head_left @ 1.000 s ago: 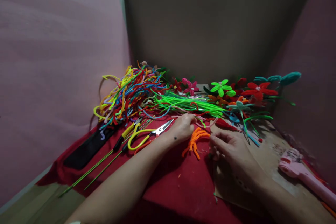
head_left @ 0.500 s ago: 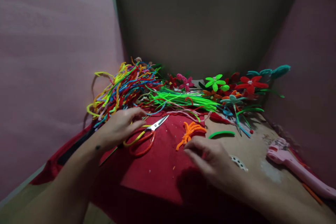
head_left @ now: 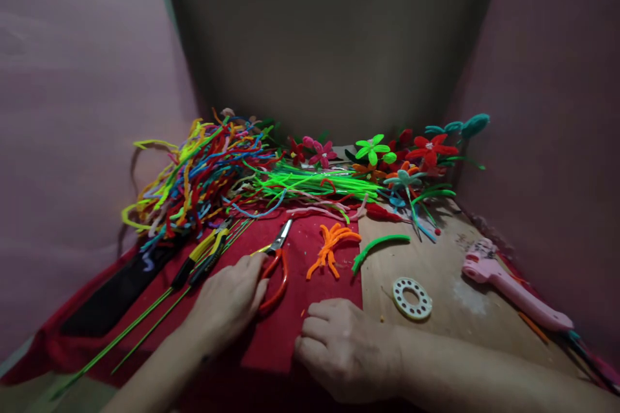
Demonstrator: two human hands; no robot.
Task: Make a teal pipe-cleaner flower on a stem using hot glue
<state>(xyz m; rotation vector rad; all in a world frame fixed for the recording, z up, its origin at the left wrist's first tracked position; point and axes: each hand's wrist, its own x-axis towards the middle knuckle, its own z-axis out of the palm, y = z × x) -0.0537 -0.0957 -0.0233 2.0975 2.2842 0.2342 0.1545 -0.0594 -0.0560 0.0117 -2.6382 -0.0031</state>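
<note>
My left hand (head_left: 227, 302) lies on the red cloth (head_left: 290, 342), its fingers closed round the orange handles of the scissors (head_left: 276, 264), whose blades point away from me. My right hand (head_left: 345, 348) rests near the cloth's front edge with the fingers curled into a loose fist and nothing showing in them. Just beyond the scissors lies an orange pipe-cleaner shape (head_left: 332, 245), with a bent green pipe cleaner (head_left: 380, 245) to its right.
A tangled pile of coloured pipe cleaners (head_left: 198, 174) and neon green stems (head_left: 314, 184) fill the back. Finished flowers (head_left: 429, 148) lie back right. A white ring (head_left: 411, 298) and pink glue gun (head_left: 513, 287) sit on the wooden board (head_left: 450, 258). Yellow-handled pliers (head_left: 203, 255), green wires (head_left: 140, 321) and a black pouch (head_left: 116, 290) lie left.
My left hand left the orange shape, went left to the scissors and drew them toward me. My right hand pulled back and curled shut, uncovering the green piece and the white ring.
</note>
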